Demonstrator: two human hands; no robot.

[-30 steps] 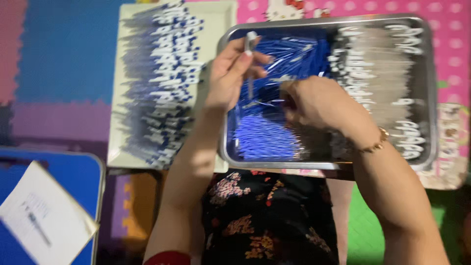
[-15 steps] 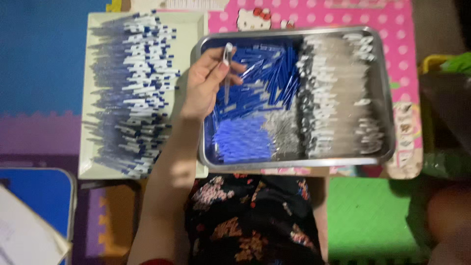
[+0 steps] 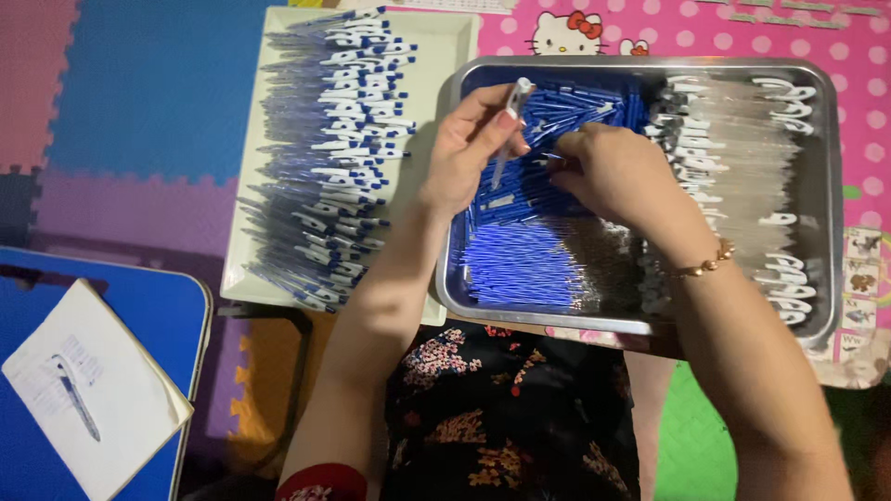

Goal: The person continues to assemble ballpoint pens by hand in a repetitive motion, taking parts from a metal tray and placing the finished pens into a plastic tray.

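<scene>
My left hand [image 3: 469,148] holds a clear pen barrel [image 3: 510,121] upright over the left part of a steel tray [image 3: 831,213]. My right hand [image 3: 613,172] reaches into the tray, fingertips pinched among the blue pen parts [image 3: 529,260]; what it grips is too small to tell. Clear barrels with white clips [image 3: 752,176] fill the tray's right half. A heap of small metal springs [image 3: 608,264] lies near its front edge.
A white tray [image 3: 445,56] to the left carries several rows of assembled blue-and-white pens [image 3: 339,158]. A blue folding table [image 3: 158,315] at lower left bears a notepad [image 3: 93,394] with a pen. Coloured foam mats cover the floor.
My right hand, out of sight half a second ago, has come back into the steel tray next to my left hand. The left hand still holds the barrel.
</scene>
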